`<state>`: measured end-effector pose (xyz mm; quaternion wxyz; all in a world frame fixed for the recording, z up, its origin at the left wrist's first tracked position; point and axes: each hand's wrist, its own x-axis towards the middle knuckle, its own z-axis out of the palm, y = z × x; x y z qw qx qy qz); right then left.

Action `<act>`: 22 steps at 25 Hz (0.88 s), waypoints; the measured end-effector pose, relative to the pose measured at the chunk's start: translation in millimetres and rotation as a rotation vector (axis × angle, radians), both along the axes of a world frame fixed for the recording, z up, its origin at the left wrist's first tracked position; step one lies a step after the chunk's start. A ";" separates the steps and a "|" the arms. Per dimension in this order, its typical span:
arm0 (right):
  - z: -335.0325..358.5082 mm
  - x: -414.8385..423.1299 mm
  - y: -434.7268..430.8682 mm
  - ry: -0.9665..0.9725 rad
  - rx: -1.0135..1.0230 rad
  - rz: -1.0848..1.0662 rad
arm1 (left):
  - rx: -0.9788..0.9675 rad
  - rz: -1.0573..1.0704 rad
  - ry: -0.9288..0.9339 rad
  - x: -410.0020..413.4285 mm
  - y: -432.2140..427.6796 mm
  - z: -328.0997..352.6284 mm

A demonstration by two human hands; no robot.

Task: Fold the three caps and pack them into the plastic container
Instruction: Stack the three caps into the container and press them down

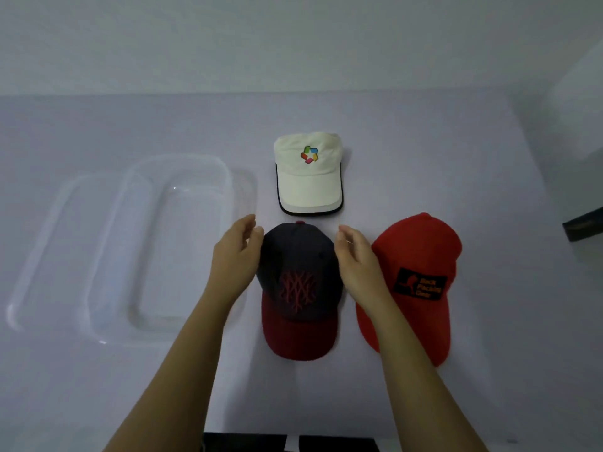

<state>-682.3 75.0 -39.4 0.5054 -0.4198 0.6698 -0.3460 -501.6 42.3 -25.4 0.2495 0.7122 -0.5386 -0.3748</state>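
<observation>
With the clear plastic container (pixel 182 243) standing empty at left, the left hand (pixel 236 252) and right hand (pixel 357 256) – fingers relaxed, holding nothing – flank the dark navy cap with maroon brim (pixel 298 288) on the tabletop (pixel 424 151), apparently the first fold – next, grasp its crown.

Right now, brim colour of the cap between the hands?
Dark red brim on the dark grey cap, seen in the head view.

Bare left hand (pixel 235 256), bare right hand (pixel 357 259), slender fingers (pixel 246 223), bare wrist and forearm behind each hand, uncovered to the frame edge
</observation>
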 end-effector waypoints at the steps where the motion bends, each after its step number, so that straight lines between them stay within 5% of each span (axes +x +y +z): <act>1: -4.5 6.3 -1.9 0.000 0.059 -0.001 | 0.044 -0.017 0.022 0.5 1.5 -6.2; 6: -24.8 30.8 -7.6 -0.047 -0.004 -0.068 | 0.114 -0.091 0.260 7.5 2.4 -32.2; 11: -38.7 45.8 -6.1 -0.054 -0.168 -0.176 | -0.110 -0.188 0.102 6.3 -0.9 -38.3; 22: -50.5 50.9 -6.8 0.082 -0.208 -0.150 | 0.004 -0.092 0.205 9.9 -0.9 -51.6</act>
